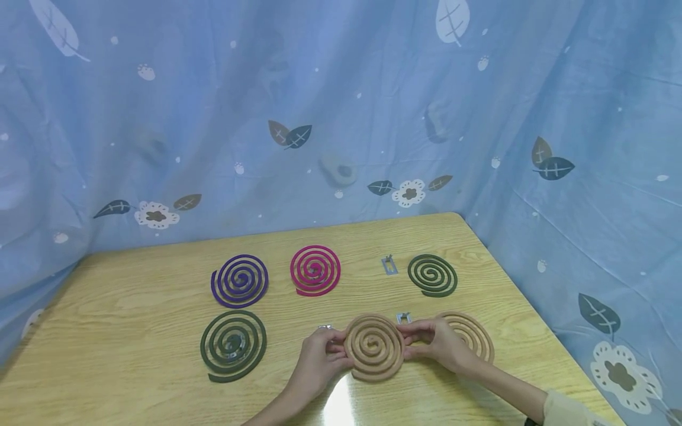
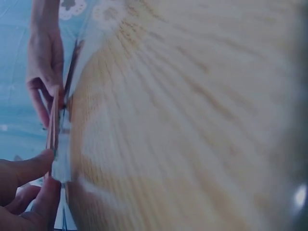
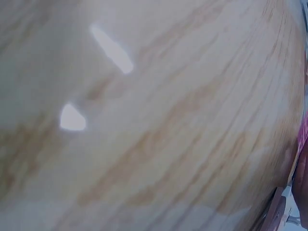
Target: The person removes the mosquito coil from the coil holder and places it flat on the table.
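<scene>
My left hand (image 1: 317,358) and right hand (image 1: 439,346) are facing each other, each pinching one side of a tan coil (image 1: 371,342) between thumb and fingers. The coil is sitting between them, near the front of the table (image 1: 133,307): to the right of my left hand, to the left of my right. Being round, it is offering no long axis; its loose outer end is pointing leftward at the near edge, closer to my left hand. From the left wrist it is showing edge-on, running roughly level with the tabletop and looking slightly raised. Whether anything is touching it from underneath, I cannot tell.

One clip (image 1: 324,326) is lying just behind my left fingers, another metal clip (image 1: 403,319) just behind my right ones. A second tan coil (image 1: 474,336) is lying partly behind my right hand, which is the nearer one to it. The large green coil (image 1: 230,342) is lying well to the left, nearer my left hand.
</scene>
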{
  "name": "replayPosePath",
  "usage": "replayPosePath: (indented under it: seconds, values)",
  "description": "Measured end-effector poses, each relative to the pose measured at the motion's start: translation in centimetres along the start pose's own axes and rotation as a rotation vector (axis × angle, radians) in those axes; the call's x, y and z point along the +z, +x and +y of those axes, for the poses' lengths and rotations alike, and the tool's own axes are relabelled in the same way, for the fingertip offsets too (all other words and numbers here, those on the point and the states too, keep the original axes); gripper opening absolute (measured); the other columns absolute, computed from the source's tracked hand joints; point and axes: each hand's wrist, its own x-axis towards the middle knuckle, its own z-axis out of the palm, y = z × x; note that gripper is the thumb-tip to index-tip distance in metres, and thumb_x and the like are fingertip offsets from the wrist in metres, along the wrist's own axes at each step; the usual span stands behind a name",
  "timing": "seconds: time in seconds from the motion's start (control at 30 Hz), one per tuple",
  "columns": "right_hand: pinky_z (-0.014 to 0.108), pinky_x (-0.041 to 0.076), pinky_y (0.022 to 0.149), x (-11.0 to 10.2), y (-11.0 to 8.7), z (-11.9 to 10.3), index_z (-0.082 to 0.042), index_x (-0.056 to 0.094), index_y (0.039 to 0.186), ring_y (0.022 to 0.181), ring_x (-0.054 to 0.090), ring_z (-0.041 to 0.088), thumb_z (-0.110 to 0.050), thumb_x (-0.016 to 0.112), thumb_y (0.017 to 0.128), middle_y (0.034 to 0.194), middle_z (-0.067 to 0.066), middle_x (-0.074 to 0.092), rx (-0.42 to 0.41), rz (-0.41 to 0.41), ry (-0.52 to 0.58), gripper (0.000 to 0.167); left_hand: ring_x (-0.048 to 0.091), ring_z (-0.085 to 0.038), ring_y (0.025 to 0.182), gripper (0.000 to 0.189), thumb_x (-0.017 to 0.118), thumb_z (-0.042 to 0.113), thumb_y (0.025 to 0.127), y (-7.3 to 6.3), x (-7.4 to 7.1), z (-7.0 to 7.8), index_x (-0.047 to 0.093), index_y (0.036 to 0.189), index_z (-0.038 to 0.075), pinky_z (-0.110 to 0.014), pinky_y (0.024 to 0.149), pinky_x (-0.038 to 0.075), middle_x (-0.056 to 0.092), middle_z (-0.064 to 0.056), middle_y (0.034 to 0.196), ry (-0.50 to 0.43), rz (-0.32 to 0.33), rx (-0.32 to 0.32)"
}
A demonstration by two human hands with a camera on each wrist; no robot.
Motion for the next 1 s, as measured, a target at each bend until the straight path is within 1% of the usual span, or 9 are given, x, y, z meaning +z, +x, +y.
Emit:
replayPosePath:
  seconds: [0.1, 0.3, 0.43, 0.57, 0.73, 0.87, 0.93, 1.0]
  values:
    - [0.021, 0.058, 0.08, 0.04, -0.06, -0.17, 0.019, 0.055, 0.117, 0.088, 0.067, 0.012, 0.0, 0.076, 0.076, 0.107, 0.031, 0.063, -0.004, 0.003, 0.019, 0.049, 0.063, -0.023, 0.09, 0.042, 0.08, -0.009, 0.066, 0.2, 0.05, 0.02, 0.063, 0.105, -0.012, -0.016, 0.081, 0.056, 0.057, -0.01, 0.095, 0.031, 0.0, 0.004]
    - [0.019, 0.058, 0.077, 0.33, 0.01, -0.23, 0.018, 0.058, 0.114, 0.084, 0.067, 0.011, -0.001, 0.078, 0.074, 0.102, 0.028, 0.066, 0.033, 0.034, -0.007, 0.049, 0.064, -0.025, 0.09, 0.041, 0.079, -0.01, 0.066, 0.35, 0.06, 0.08, 0.063, 0.104, -0.012, -0.016, 0.082, 0.055, 0.059, -0.011, 0.095, 0.077, -0.008, 0.029]
    - [0.017, 0.057, 0.076, 0.44, 0.03, -0.18, 0.018, 0.059, 0.112, 0.083, 0.066, 0.008, 0.0, 0.079, 0.072, 0.101, 0.028, 0.066, 0.051, 0.048, -0.007, 0.049, 0.065, -0.03, 0.093, 0.04, 0.078, -0.011, 0.067, 0.3, 0.05, 0.19, 0.063, 0.103, -0.015, -0.017, 0.084, 0.055, 0.059, -0.015, 0.097, 0.071, -0.021, 0.055]
    - [0.016, 0.057, 0.076, 0.41, 0.0, 0.02, 0.019, 0.057, 0.113, 0.083, 0.065, 0.007, 0.0, 0.079, 0.073, 0.102, 0.03, 0.065, 0.038, 0.04, 0.012, 0.049, 0.064, -0.033, 0.097, 0.04, 0.078, -0.011, 0.068, 0.25, 0.02, 0.29, 0.062, 0.104, -0.016, -0.018, 0.086, 0.055, 0.058, -0.015, 0.098, 0.064, -0.034, 0.072]
    - [0.015, 0.057, 0.077, 0.23, -0.01, 0.39, 0.019, 0.056, 0.114, 0.084, 0.065, 0.006, -0.001, 0.077, 0.075, 0.105, 0.032, 0.063, 0.005, 0.019, 0.024, 0.049, 0.062, -0.033, 0.097, 0.041, 0.078, -0.01, 0.067, 0.25, -0.05, 0.3, 0.062, 0.104, -0.016, -0.019, 0.086, 0.055, 0.057, -0.014, 0.096, 0.076, -0.035, 0.083]
    - [0.015, 0.056, 0.076, 0.14, 0.02, 0.51, 0.02, 0.056, 0.114, 0.085, 0.065, 0.005, -0.002, 0.077, 0.076, 0.107, 0.033, 0.062, -0.01, 0.005, 0.024, 0.048, 0.062, -0.031, 0.095, 0.04, 0.079, -0.008, 0.067, 0.32, -0.11, 0.28, 0.063, 0.103, -0.015, -0.018, 0.085, 0.055, 0.058, -0.013, 0.095, 0.097, -0.031, 0.079]
    - [0.015, 0.056, 0.076, 0.16, 0.05, 0.55, 0.02, 0.056, 0.114, 0.084, 0.065, 0.005, -0.001, 0.077, 0.076, 0.106, 0.033, 0.062, -0.01, 0.003, 0.022, 0.048, 0.062, -0.029, 0.093, 0.04, 0.08, -0.007, 0.066, 0.4, -0.11, 0.25, 0.064, 0.102, -0.015, -0.017, 0.083, 0.055, 0.058, -0.012, 0.094, 0.123, -0.026, 0.079]
    - [0.015, 0.056, 0.075, 0.21, 0.13, 0.57, 0.02, 0.057, 0.113, 0.083, 0.065, 0.005, 0.0, 0.076, 0.076, 0.104, 0.033, 0.063, 0.007, 0.007, 0.021, 0.046, 0.061, -0.028, 0.092, 0.04, 0.081, -0.007, 0.066, 0.47, -0.08, 0.25, 0.065, 0.102, -0.014, -0.016, 0.082, 0.055, 0.058, -0.011, 0.092, 0.155, -0.022, 0.08]
